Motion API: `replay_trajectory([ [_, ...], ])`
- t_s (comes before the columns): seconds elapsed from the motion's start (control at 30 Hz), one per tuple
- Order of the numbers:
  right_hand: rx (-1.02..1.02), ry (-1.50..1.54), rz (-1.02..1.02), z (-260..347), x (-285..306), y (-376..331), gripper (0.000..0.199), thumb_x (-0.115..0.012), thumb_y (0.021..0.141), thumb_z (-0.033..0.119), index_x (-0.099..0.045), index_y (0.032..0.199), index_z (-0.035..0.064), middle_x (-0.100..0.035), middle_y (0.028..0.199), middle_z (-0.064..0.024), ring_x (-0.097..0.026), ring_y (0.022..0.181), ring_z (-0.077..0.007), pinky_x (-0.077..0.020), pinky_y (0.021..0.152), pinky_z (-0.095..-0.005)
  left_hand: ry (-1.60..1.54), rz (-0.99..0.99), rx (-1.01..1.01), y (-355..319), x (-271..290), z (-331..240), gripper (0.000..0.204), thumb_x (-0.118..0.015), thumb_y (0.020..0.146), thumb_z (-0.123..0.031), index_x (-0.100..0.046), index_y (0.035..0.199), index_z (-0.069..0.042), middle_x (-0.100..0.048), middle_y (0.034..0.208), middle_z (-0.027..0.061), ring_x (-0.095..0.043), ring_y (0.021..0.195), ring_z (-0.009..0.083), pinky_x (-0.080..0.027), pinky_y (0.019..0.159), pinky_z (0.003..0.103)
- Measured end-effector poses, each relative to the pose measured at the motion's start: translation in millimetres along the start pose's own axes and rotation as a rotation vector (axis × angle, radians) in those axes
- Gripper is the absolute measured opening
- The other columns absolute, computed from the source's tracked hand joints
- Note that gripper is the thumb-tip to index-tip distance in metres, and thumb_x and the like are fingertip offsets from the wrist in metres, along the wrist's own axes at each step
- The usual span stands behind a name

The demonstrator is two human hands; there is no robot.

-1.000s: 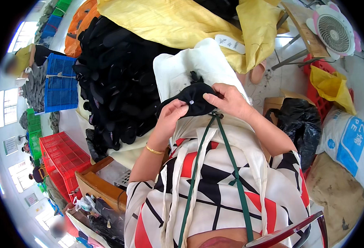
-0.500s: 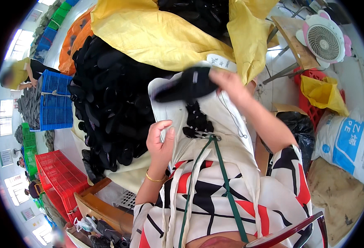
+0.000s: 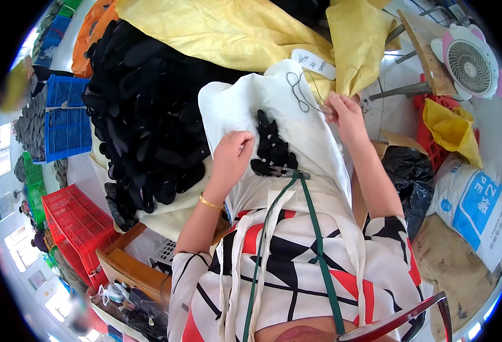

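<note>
My left hand (image 3: pixel 234 153) is closed over the left side of the white cloth (image 3: pixel 225 105) on my lap, fingers curled and thumb against them; anything pinched there is too small to make out. At the cloth's right edge, beside the yellow sheet (image 3: pixel 345 51), my right hand (image 3: pixel 345 115) is closed at the end of a thin dark thread (image 3: pixel 302 102), which loops over the cloth. Small black pieces (image 3: pixel 271 142) lie bunched between my hands, with a metal tool partly showing below them. A big heap of black shoe-like pieces (image 3: pixel 142 108) spreads to my left.
A pale sole-shaped piece (image 3: pixel 314 64) rests on the yellow sheet. Blue (image 3: pixel 68 119) and red (image 3: pixel 77 228) crates stand at left, with a blurred person (image 3: pixel 17 85) beyond. At right are a fan (image 3: pixel 470 62) on a wooden table, a black bag (image 3: pixel 408 171) and a white sack (image 3: pixel 476 208).
The black shoe-like piece has left my right hand, which has moved right to the cloth's edge. The thread now loops farther up the cloth. My left hand has moved slightly right and its fingers have curled in.
</note>
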State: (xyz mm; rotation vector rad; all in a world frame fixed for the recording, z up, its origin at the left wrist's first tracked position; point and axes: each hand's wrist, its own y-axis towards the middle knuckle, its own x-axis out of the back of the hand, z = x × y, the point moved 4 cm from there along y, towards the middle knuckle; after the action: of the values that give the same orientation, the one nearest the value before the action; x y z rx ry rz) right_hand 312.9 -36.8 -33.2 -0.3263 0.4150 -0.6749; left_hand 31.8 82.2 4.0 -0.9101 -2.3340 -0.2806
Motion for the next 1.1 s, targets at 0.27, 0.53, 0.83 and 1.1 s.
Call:
replay_trajectory([
  [0.27,-0.01,-0.067,0.019,-23.7,3.6,-39.3,0.028,-0.06,0.101,0.028,-0.067,0.09,0.0028,-0.059,0.078,0.0024,-0.05,0.067,-0.0054,-0.0488,0.062,-0.0235,0.399,0.055,-0.285,65.7,-26.6,2.9,0.017,-0.07,0.081,-0.008,-0.067,0.098,-0.006,-0.065,0.112,0.0104,-0.063,0.101,0.0305,-0.052,0.08,0.039],
  [0.53,0.116,-0.324,0.326,-26.0,-71.1,-52.0,0.026,-0.065,0.099,0.022,-0.064,0.115,0.0008,-0.062,0.096,0.002,-0.055,0.085,-0.005,-0.0481,0.078,-0.0214,-0.489,0.087,0.274,45.8,21.4,5.5,0.013,-0.069,0.09,-0.014,-0.062,0.091,-0.003,-0.06,0.074,-0.0015,-0.053,0.065,0.0056,-0.044,0.058,0.022],
  [0.83,0.075,-0.331,0.387,-31.0,-105.4,-66.4,0.045,-0.063,0.098,0.043,-0.069,0.105,-0.0014,-0.066,0.084,-0.0028,-0.059,0.074,-0.0075,-0.051,0.067,-0.0238,-0.649,0.015,0.182,-18.4,19.6,0.3,0.014,-0.067,0.096,-0.015,-0.062,0.102,-0.004,-0.07,0.096,0.0054,-0.056,0.072,0.0054,-0.047,0.063,0.021],
  [1.1,-0.201,-0.089,0.485,-38.0,-99.5,-83.4,0.025,-0.065,0.098,0.026,-0.07,0.101,0.002,-0.066,0.086,-0.0006,-0.061,0.071,-0.0083,-0.0524,0.066,-0.0243,-0.117,-0.13,-0.371,-51.7,23.1,-38.8,0.027,-0.072,0.085,-0.006,-0.061,0.109,-0.001,-0.065,0.12,0.0131,-0.062,0.107,0.0193,-0.049,0.09,0.033],
])
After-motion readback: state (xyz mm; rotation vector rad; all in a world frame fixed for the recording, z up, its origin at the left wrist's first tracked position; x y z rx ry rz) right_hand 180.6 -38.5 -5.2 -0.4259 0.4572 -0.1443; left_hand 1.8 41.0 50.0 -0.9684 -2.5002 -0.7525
